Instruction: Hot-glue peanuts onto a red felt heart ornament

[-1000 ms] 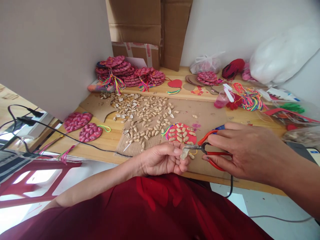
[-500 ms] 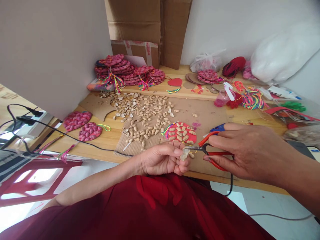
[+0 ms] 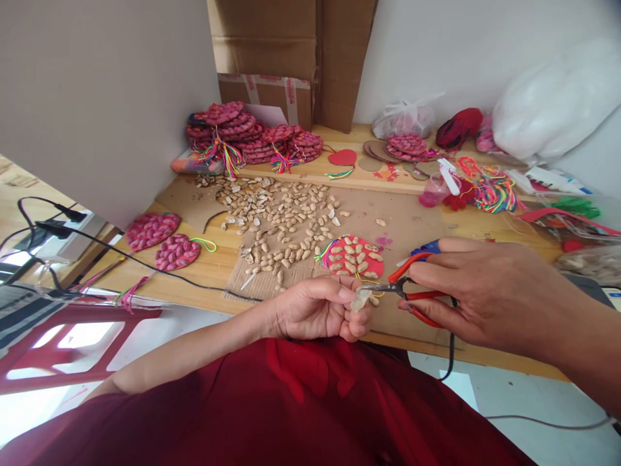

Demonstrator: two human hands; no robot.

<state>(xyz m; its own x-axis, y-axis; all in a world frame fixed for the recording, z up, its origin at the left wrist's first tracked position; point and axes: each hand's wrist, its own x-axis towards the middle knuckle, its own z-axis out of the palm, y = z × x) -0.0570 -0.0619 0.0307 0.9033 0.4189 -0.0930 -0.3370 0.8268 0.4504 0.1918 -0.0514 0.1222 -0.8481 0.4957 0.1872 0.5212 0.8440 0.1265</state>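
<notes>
Biggest thing first: a taped cardboard box (image 3: pixel 237 94) stands at the back, past both hands. Two whitish strips of tape run down its front, with red print on one that's too small for me to read. Also one fat white plastic bag (image 3: pixel 538 116), out beyond the right hand.

Past the left hand there's a spread of unshelled peanuts (image 3: pixel 298 207), way too many to count. The right hand (image 3: pixel 485 298) is palm down, coming in from the side, fingers wrapped around the handles it's holding. The left hand (image 3: pixel 323 307) is turned palm up, thumb pinched in, other fingers curled.

Well out on the left hand's far side are two pink nut-covered discs (image 3: pixel 177 252). One red disc (image 3: pixel 374 266) sits just beyond the left fingertips, maybe a dozen peanuts on it.

Then one pair of red-handled scissors (image 3: pixel 422 296), in the right hand, blades aimed at the left. Smallest: one translucent whitish scrap (image 3: pixel 361 299), pinched in the left fingers right at the blade tips. Can't tell what it's made of.
</notes>
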